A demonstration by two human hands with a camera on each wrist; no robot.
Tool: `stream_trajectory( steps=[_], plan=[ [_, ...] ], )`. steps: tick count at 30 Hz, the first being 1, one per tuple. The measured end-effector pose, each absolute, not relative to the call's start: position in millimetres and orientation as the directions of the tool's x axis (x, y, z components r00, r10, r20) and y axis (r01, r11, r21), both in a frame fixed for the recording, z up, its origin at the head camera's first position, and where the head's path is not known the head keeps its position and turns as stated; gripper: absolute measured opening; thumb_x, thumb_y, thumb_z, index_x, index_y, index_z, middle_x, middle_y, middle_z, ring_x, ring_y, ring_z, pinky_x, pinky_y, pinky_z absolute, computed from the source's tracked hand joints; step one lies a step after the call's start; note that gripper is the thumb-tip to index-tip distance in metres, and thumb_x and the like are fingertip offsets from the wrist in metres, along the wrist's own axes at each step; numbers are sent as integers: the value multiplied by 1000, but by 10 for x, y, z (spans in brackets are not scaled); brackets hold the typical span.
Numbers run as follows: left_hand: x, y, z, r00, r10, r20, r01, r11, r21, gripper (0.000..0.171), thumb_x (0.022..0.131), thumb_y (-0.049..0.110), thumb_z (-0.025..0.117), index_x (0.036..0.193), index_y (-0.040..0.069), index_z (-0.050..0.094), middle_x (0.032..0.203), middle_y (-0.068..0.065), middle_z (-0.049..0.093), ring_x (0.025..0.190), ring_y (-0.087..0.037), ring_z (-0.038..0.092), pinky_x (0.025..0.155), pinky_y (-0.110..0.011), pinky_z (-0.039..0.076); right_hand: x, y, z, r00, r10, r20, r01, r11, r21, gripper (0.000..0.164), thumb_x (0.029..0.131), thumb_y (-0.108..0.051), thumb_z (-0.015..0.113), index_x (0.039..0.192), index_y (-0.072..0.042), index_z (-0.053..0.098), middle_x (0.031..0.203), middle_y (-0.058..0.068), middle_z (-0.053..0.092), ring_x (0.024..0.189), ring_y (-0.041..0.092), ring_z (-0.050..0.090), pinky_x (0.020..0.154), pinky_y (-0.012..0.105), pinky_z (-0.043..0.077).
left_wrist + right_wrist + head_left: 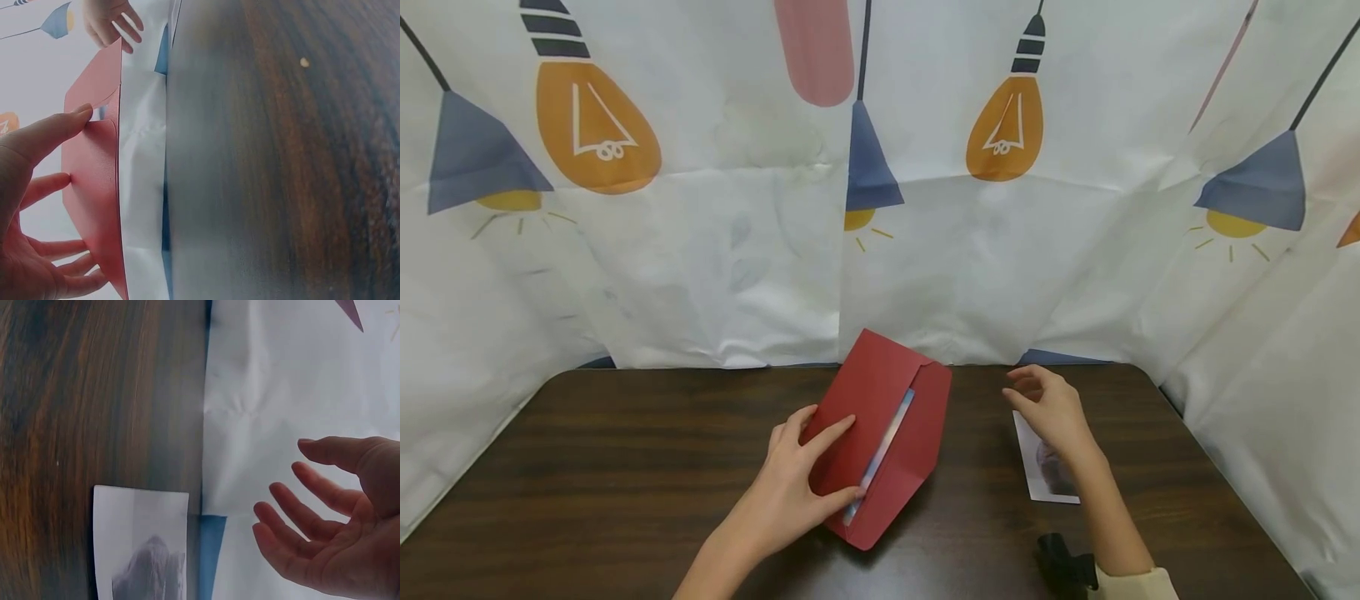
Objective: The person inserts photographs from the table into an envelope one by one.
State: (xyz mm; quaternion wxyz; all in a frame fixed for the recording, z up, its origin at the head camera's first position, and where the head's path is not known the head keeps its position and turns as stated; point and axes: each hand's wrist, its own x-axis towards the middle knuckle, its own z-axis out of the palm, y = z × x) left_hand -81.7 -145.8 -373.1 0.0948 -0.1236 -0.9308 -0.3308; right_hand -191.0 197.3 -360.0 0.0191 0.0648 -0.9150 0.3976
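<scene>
- Red paper is seen at the lower centre of the head view, where an envelope (872, 367) is held tilted, its upper corner shown against the white backdrop (737, 275).
- It is pinched by the left grip (790, 483), with the thumb laid beside the envelope's slit, the index fingertip rested on its face and other fingers placed at its left edge.
- Within the slit, a pale blue-and-white insert (880, 457) is partly exposed along a diagonal.
- At the right of the head view, the right grip (1048, 408) is raised, its fingers loosely bent and its thumb parted from them.
- Just below it, a printed card (1047, 475) is laid on the dark brown worktop (625, 467), partly covered by the arm; a greyish shape is printed on it.
- At lower right, a black device (1060, 560) is worn beside a cream sleeve (1135, 586).
- Orange bulbs and blue lamps are printed across the backdrop.
</scene>
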Motion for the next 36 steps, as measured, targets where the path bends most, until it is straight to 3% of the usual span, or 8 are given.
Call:
stream_trajectory(
  steps=[10, 21, 36],
  plan=[
    [-816, -1472, -3726, -954, 166, 250, 287, 749, 597, 76, 78, 32, 95, 147, 22, 63, 155, -20, 43, 135, -41, 41, 87, -48, 61, -1942, 2121, -3643, -991, -105, 81, -132, 710, -692, 41, 102, -19, 69, 134, 5, 61, 126, 32, 67, 113, 49, 67, 87, 56, 57],
    [-811, -1470, -3715, -958, 160, 237, 274, 748, 604, 75, 79, 32, 95, 147, 22, 64, 156, -20, 42, 137, -41, 40, 87, -48, 61, -1998, 2266, -3677, -996, -74, 42, -83, 727, -681, 44, 103, -21, 67, 136, 8, 59, 133, 36, 63, 121, 54, 62, 96, 64, 52],
    [-808, -1473, -3702, -963, 152, 223, 259, 749, 610, 76, 79, 32, 94, 147, 23, 63, 156, -19, 42, 137, -40, 40, 87, -47, 61, -2051, 2427, -3753, -999, -45, 9, -40, 759, -650, 47, 102, -22, 67, 136, 9, 57, 134, 38, 60, 124, 56, 56, 97, 66, 48]
  ],
)
